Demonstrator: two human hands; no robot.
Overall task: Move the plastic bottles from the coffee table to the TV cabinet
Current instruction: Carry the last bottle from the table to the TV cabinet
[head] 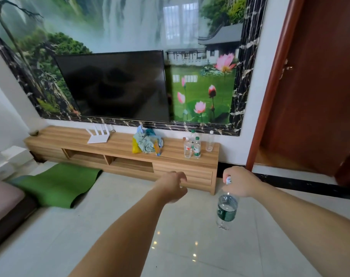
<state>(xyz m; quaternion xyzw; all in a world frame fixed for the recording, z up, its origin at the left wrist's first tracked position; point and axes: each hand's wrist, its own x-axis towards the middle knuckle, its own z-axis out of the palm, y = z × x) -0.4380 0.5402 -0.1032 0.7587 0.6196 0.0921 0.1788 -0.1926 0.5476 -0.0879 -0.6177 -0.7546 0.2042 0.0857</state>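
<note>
Both bare forearms reach forward over pale glossy floor tiles. Right hand grips a clear plastic bottle by its capped neck, fingers wrapped around the top; the bottle hangs upright below the hand, green label, part full, over the floor and short of the cabinet's near right corner. Left hand carries nothing, fingers loosely curled, thumb apart, in front of the cabinet's drawer face. Near left: edge of a sofa cushion, then a green mat partly rolled on the floor against the cabinet base. Beyond: low wooden TV cabinet along the wall. On its top, right end, four clear bottles stand upright, three clustered close, one slightly apart to the right. Middle of the top: heap of crumpled cloth and bags, blue and yellow. Left of that: white router, antennas up. Far left end: small dark object, unclear. Above: dark television on a waterfall-and-lotus mural. Far right: brown door.
</note>
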